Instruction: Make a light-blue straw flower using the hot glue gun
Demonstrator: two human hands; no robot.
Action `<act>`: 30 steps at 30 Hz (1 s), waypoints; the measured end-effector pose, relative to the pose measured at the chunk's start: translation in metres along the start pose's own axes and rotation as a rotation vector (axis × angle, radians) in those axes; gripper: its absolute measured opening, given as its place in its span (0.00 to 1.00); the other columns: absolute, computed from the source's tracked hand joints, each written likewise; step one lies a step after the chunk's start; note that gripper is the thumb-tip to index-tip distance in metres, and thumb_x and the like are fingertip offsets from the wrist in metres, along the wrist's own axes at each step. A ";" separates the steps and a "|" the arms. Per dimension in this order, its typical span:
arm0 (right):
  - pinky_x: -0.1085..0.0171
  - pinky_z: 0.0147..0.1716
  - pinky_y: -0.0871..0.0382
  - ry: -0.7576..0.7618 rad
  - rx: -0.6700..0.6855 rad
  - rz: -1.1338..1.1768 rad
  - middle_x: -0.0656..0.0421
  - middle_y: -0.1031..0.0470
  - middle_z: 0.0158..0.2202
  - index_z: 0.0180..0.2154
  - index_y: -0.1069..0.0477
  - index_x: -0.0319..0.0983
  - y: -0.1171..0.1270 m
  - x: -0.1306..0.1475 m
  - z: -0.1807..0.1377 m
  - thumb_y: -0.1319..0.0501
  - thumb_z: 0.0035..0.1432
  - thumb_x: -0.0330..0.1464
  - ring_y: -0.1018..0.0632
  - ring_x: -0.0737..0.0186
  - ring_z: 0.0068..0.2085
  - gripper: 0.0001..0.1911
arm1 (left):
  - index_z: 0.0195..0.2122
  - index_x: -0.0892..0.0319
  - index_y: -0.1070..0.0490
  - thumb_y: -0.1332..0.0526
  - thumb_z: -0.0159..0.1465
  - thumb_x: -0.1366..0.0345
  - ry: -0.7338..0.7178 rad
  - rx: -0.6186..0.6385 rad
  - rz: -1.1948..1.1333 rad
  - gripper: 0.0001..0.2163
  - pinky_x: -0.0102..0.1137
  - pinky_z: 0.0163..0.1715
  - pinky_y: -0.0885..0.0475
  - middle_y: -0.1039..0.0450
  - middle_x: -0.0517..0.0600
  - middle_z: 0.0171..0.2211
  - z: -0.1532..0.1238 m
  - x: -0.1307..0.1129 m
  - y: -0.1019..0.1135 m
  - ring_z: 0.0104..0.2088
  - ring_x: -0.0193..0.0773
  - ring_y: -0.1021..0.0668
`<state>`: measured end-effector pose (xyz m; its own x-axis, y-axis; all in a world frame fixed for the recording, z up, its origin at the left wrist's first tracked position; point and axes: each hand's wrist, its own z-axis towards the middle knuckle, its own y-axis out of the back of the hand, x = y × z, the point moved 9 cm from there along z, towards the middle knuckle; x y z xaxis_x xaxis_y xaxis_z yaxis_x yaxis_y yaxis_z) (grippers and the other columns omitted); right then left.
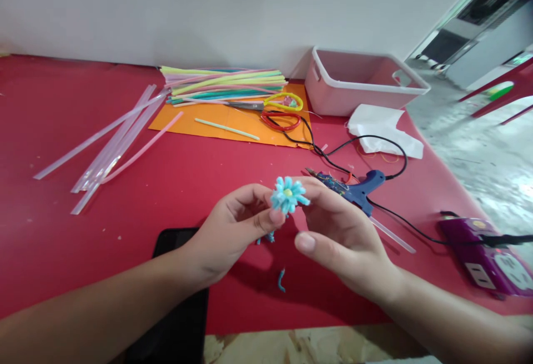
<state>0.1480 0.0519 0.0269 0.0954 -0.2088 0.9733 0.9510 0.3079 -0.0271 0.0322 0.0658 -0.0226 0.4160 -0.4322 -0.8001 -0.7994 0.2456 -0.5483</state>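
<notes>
A small light-blue pipe cleaner flower (287, 195) with a pale yellow centre is pinched between the thumb and fingers of my left hand (239, 225). My right hand (347, 225) is beside it, with its thumb spread away from the curved fingers. Those fingertips reach behind the petals; whether they touch them I cannot tell. Below the hands, a short bent blue pipe cleaner piece (282, 281) lies on the red table (245, 311). More blue fuzzy bits (267, 237) show partly behind my left thumb.
Pipe cleaners (225, 84) and scissors (252, 106) lie on orange card (175, 122). Clear glue sticks (120, 147) rest left. A blue glue gun (362, 189) is behind my right hand, near a purple power strip (483, 258). A pink bin (341, 95) and black phone (175, 319) also show.
</notes>
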 end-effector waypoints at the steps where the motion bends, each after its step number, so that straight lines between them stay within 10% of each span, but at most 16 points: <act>1: 0.61 0.57 0.28 0.006 -0.024 -0.021 0.59 0.28 0.51 0.51 0.26 0.50 0.001 -0.002 0.000 0.31 0.57 0.32 0.24 0.63 0.53 0.20 | 0.31 0.58 0.24 0.23 0.53 0.60 0.009 -0.006 -0.005 0.12 0.22 0.37 0.29 0.25 0.42 0.30 0.000 0.001 0.002 0.32 0.27 0.24; 21: 0.70 0.36 0.27 -0.060 0.009 -0.267 0.62 0.23 0.33 0.38 0.29 0.41 -0.007 0.002 0.002 0.41 0.66 0.30 0.23 0.70 0.34 0.03 | 0.31 0.57 0.25 0.24 0.55 0.64 -0.021 0.118 -0.070 0.10 0.22 0.36 0.28 0.25 0.42 0.29 0.001 0.001 -0.010 0.31 0.27 0.24; 30: 0.71 0.28 0.35 0.117 -0.030 -0.954 0.62 0.26 0.28 0.37 0.31 0.40 0.025 0.026 0.006 0.45 0.67 0.26 0.27 0.71 0.28 0.06 | 0.59 0.47 0.34 0.32 0.61 0.74 -0.500 0.052 0.419 0.27 0.28 0.50 0.27 0.31 0.49 0.54 -0.011 -0.039 -0.007 0.46 0.31 0.25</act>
<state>0.1722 0.0593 0.0524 -0.6951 -0.4514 0.5595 0.6502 -0.0629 0.7571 0.0169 0.0708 0.0151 0.2350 0.1623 -0.9583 -0.9210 0.3523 -0.1662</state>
